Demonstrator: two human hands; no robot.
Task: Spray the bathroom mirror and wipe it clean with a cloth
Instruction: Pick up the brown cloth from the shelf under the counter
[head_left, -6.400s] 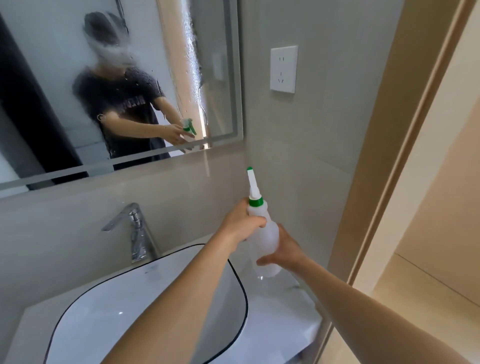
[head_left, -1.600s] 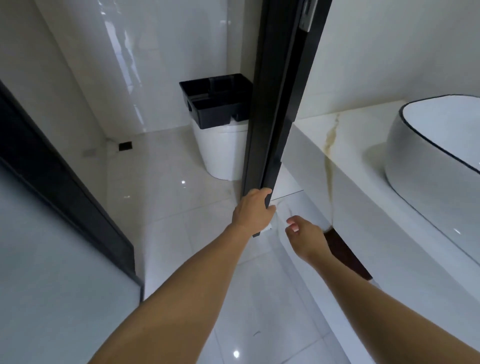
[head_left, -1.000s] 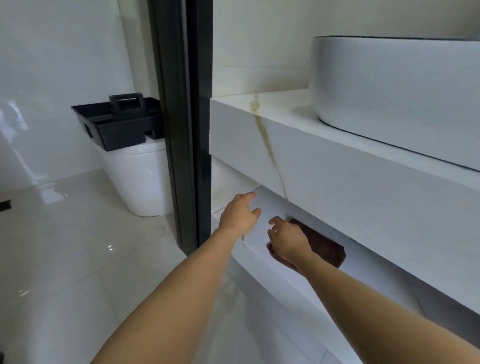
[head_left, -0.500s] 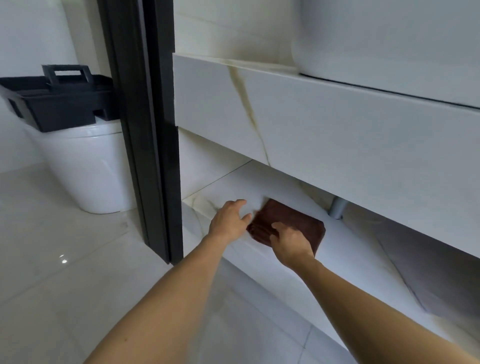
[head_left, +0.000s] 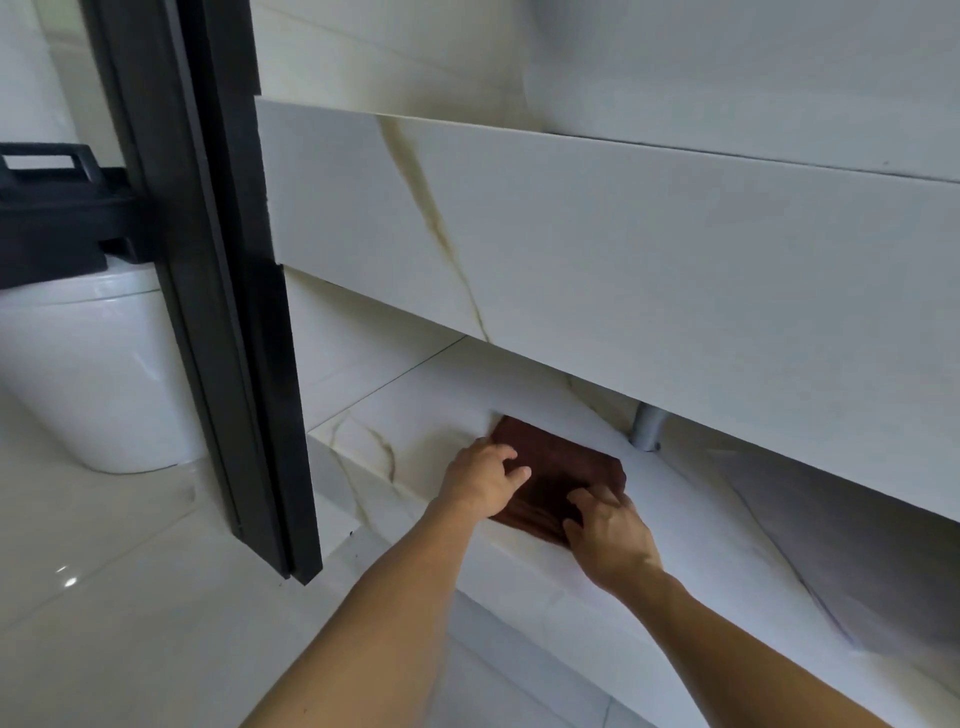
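Now both hands on folded dark-brown cloth (head_left: 558, 480), low marble shelf (head_left: 691, 525) under vanity. Left hand (head_left: 483, 480) fingers curled over its left edge; right hand (head_left: 610, 535) fingers spread flat on near-right corner, not gripping.

Home bathroom, toilet (head_left: 98, 374), marble vanity (head_left: 623, 249)

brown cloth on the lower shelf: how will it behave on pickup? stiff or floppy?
Probably floppy: the brown cloth lies folded flat in soft layers, so it should sag or unfold if lifted by one edge. Likely light. It may slide on the glossy shelf, where left hand and right hand both rest on it.
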